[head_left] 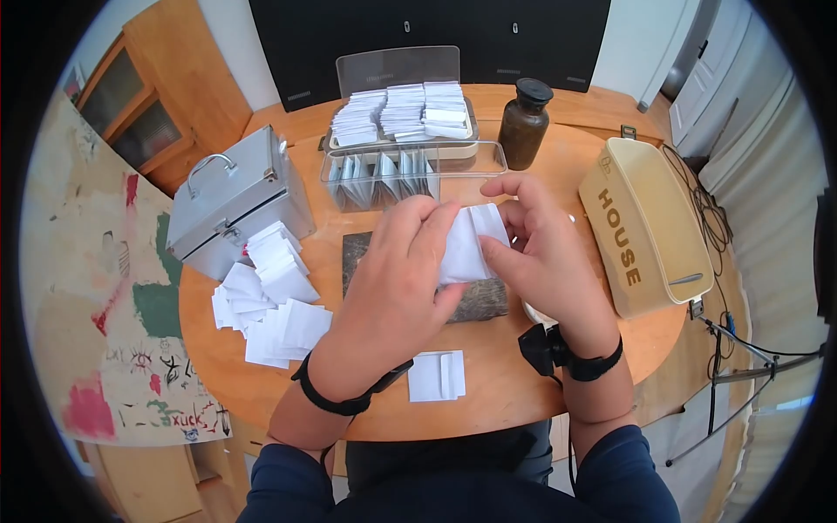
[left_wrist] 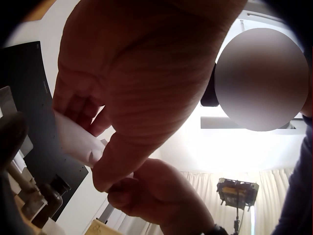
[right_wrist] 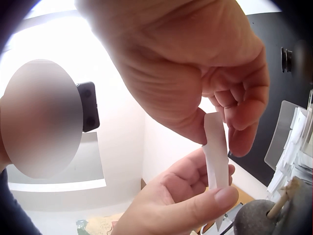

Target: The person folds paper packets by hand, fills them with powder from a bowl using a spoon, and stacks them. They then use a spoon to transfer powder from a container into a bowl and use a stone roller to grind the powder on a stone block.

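Observation:
Both hands hold a white folded paper packet (head_left: 462, 248) over a dark slab (head_left: 479, 301). My left hand (head_left: 384, 261) grips its left side, thumb on one face and fingers on the other, as the right wrist view shows. With its thumb at a raised flap, my right hand (head_left: 549, 248) pinches the right end. Seen edge-on in the right wrist view, the paper (right_wrist: 216, 152) stands between the hands. Another folded packet (head_left: 427, 376) lies flat near the table's front edge. A loose pile of white packets (head_left: 281, 270) spreads to the left of my left forearm.
A silver metal case (head_left: 231, 196) stands at left. Behind the slab are a clear box (head_left: 384, 187) of upright packets and a tray (head_left: 471, 144) crowded with more. A dark jar (head_left: 526, 126) stands back right, a cream bin (head_left: 645, 227) lettered HOUSE at right, cables (head_left: 697, 196) beyond it.

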Demonstrator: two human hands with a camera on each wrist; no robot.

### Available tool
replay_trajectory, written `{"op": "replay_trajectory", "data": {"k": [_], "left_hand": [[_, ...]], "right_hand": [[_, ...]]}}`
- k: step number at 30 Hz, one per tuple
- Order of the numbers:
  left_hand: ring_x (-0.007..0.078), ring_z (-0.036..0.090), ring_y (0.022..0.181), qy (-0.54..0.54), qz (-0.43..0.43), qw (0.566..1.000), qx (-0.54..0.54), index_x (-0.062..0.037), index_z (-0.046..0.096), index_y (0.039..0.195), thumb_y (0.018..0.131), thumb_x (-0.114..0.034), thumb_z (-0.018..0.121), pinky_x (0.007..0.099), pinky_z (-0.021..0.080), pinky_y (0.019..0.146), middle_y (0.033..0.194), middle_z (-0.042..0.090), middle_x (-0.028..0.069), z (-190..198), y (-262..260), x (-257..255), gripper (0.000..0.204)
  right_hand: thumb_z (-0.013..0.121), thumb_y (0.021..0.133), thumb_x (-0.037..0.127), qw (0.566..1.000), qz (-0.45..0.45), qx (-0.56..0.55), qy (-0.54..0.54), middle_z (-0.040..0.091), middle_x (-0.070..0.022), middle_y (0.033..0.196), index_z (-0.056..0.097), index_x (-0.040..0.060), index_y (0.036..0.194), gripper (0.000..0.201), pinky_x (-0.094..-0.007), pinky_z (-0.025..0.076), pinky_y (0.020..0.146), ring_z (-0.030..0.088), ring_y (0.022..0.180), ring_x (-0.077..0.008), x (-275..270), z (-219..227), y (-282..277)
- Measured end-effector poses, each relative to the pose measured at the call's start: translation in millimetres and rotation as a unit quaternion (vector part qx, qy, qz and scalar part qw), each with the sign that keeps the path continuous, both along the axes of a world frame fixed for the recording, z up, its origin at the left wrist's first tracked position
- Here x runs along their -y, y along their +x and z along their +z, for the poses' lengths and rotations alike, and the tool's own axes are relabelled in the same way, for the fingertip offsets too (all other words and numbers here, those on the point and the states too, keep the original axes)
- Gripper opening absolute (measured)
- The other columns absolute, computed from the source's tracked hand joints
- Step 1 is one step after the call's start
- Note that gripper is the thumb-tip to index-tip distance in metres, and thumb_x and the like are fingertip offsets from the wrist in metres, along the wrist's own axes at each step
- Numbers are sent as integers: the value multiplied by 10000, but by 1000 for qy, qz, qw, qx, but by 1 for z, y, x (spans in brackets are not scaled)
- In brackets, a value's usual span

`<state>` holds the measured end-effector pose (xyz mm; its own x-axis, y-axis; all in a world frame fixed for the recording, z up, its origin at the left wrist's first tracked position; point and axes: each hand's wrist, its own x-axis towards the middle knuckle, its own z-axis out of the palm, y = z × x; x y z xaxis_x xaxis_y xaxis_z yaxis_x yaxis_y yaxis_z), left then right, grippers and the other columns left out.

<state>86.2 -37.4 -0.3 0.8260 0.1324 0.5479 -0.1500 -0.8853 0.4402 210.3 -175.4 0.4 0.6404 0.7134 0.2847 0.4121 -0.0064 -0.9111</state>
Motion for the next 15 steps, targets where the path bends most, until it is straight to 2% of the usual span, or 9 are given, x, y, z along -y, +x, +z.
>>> {"op": "replay_trajectory", "data": {"k": [5, 7, 11, 13, 15], "left_hand": [[366, 528, 1086, -10, -18, 1000, -5, -15, 523, 1244, 675, -54, 781, 408, 447, 933, 1195, 512, 170, 2, 0, 1, 626], [365, 527, 1091, -14, -29, 999, 2, -33, 525, 1234, 675, -46, 781, 410, 446, 934, 1191, 519, 164, 0, 2, 1, 615], [361, 531, 1105, 4, -34, 999, 9, -40, 525, 1236, 677, -37, 782, 403, 447, 941, 1203, 531, 161, -7, 6, -7, 615], [344, 545, 1125, -27, -47, 998, 5, -41, 525, 1238, 686, -13, 769, 391, 453, 950, 1242, 540, 156, -11, 8, -12, 604], [325, 549, 1148, -50, -62, 997, -2, -42, 523, 1243, 697, 6, 754, 386, 457, 968, 1264, 539, 153, -11, 9, -14, 595]], "right_hand": [[656, 807, -2, 996, 51, -69, 16, 658, -116, 846, 503, -4, 1183, 407, -286, 492, 686, 621, 740, -156, 1, 1, 1], [661, 801, -8, 997, 41, -55, -33, 649, -112, 845, 512, -7, 1178, 405, -284, 491, 693, 621, 749, -154, 2, 5, 2], [663, 803, -5, 999, 24, -20, -29, 637, -103, 817, 523, -6, 1168, 391, -285, 502, 693, 633, 755, -164, 4, 3, 0], [667, 808, 4, 1000, 23, 12, 9, 637, -104, 802, 517, -6, 1167, 389, -297, 514, 683, 646, 745, -188, 5, 2, -1], [669, 809, 7, 1000, 15, 21, 4, 637, -105, 796, 514, -6, 1164, 387, -303, 518, 676, 650, 738, -199, 8, 6, -2]]}}
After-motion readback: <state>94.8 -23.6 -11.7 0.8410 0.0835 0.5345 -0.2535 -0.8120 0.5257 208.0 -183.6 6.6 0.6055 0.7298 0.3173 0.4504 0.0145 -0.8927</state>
